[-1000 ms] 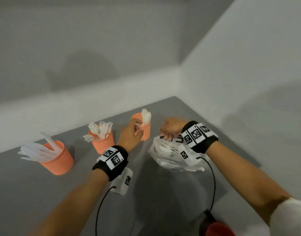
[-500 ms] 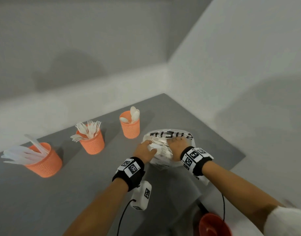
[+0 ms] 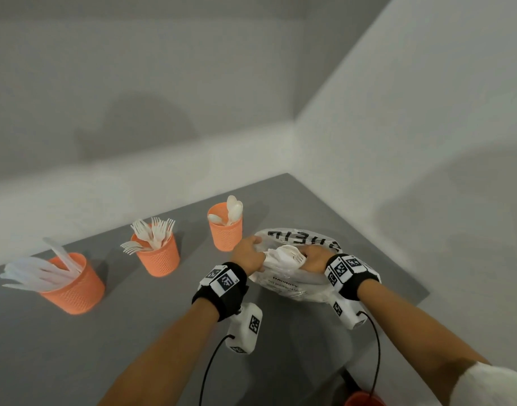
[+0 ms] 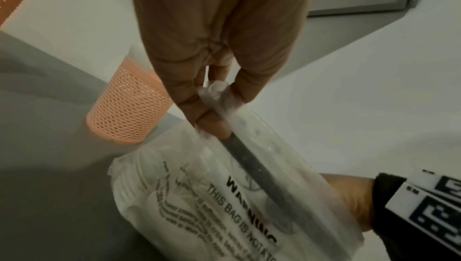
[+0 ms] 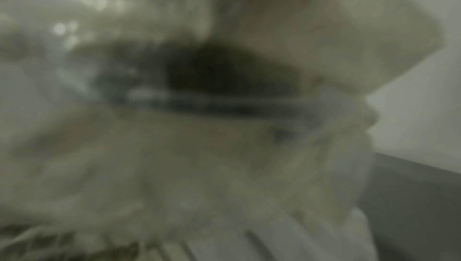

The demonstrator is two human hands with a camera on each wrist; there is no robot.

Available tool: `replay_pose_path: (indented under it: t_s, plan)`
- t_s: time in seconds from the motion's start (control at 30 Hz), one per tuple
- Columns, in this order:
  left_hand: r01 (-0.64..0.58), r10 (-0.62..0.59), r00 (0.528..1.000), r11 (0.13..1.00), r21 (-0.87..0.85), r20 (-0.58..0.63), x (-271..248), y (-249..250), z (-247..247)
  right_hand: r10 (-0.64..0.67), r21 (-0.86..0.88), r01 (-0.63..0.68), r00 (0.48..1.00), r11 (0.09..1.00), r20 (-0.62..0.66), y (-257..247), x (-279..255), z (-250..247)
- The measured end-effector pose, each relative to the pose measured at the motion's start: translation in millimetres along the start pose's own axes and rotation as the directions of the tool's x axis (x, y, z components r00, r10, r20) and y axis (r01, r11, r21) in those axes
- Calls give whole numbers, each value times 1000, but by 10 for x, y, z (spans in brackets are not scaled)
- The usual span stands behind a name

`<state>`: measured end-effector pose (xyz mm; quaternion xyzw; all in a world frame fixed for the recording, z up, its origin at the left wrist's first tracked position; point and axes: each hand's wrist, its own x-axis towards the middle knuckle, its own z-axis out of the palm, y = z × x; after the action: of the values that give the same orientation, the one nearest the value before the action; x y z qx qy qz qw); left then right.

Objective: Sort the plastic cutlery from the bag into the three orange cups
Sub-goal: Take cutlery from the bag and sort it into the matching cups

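Three orange mesh cups stand in a row on the grey table (image 3: 134, 332): the left cup (image 3: 72, 284) holds knives, the middle cup (image 3: 157, 253) forks, the right cup (image 3: 225, 230) spoons. The clear printed bag (image 3: 295, 285) lies right of them. My left hand (image 3: 248, 256) pinches the bag's rim; the left wrist view shows the left hand (image 4: 217, 107) holding crumpled film of the bag (image 4: 199, 196) beside the spoon cup (image 4: 129, 107). My right hand (image 3: 312, 259) is in the bag's mouth, curled around white cutlery (image 3: 283, 254). The right wrist view is blurred by the bag (image 5: 224, 166).
Grey walls meet in a corner behind the table. The table's right edge (image 3: 421, 291) runs close to the bag. A red round object (image 3: 365, 399) sits at the bottom near my right forearm. Wrist-camera cables hang under both arms.
My left hand left the spoon cup, came back to the bag and took its rim. My right hand went from the bag's top into its mouth.
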<state>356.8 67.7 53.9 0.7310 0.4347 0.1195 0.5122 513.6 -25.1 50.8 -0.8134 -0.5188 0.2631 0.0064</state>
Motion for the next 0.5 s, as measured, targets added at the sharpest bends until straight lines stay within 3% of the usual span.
replay_pose_path:
  t_s: [0.13, 0.3, 0.5]
  plan:
    - [-15, 14, 1000, 1000, -10, -15, 5, -15, 80, 6, -9, -6, 1000, 1000, -12, 80, -48, 26]
    - [-20, 20, 1000, 1000, 0, 1, 18, -19, 90, 0, 25, 3, 993, 1000, -121, 125, -9, 100]
    - [-7, 7, 1000, 1000, -7, -3, -19, -30, 100, 34, 25, -31, 991, 999, -133, 156, -6, 138]
